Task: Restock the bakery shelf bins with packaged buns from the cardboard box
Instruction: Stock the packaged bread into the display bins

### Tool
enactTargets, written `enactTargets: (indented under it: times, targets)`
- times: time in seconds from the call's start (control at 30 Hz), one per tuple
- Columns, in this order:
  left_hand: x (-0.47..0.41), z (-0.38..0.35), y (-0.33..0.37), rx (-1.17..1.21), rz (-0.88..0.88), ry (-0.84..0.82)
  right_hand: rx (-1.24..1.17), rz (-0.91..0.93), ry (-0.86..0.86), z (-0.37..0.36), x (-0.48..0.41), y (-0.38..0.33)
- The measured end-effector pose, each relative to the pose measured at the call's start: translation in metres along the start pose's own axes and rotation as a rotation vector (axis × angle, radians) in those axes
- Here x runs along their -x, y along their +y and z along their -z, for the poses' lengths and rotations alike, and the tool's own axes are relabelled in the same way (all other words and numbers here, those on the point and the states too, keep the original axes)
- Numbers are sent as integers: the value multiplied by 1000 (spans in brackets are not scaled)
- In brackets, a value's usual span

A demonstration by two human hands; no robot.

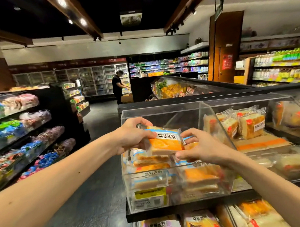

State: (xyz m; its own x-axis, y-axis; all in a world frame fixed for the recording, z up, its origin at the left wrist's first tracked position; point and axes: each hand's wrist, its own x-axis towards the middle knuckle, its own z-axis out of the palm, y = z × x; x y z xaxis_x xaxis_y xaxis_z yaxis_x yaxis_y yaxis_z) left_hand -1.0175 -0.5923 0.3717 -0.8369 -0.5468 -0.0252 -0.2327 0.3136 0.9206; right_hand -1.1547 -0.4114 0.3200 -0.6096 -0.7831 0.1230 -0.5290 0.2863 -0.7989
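Dim shop interior under a black ceiling (pixel 138 0). Small round spotlights (pixel 62 2) at upper left flare into white blobs. The drink shelves (pixel 281 65) at far right and the glass-door coolers (pixel 91 81) at the back glow brightly, while the floor (pixel 98 204) lies dark with a faint sheen. The left hand (pixel 131 134), the right hand (pixel 200 147) and the packaged bun (pixel 165 140) they hold are evenly lit and fairly sharp. Pale reflections streak the clear bin (pixel 163 107). Wide-angle bending curves the ceiling beams (pixel 183 7) and stretches both forearms. The sweets shelves (pixel 14 125) and the packs (pixel 205 220) on the lower shelf look soft and smeared.
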Motion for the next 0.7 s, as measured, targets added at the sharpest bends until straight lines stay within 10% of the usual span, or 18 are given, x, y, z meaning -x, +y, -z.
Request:
enactTargets:
  times: [0.27, 0.7]
  targets:
    - [-26, -12, -18, -1092, -101, -154, 245, -69, -73, -21, -27, -8]
    - [-9, -28, -31, -1823, -187, -179, 302, -162, -259, -41, -27, -22]
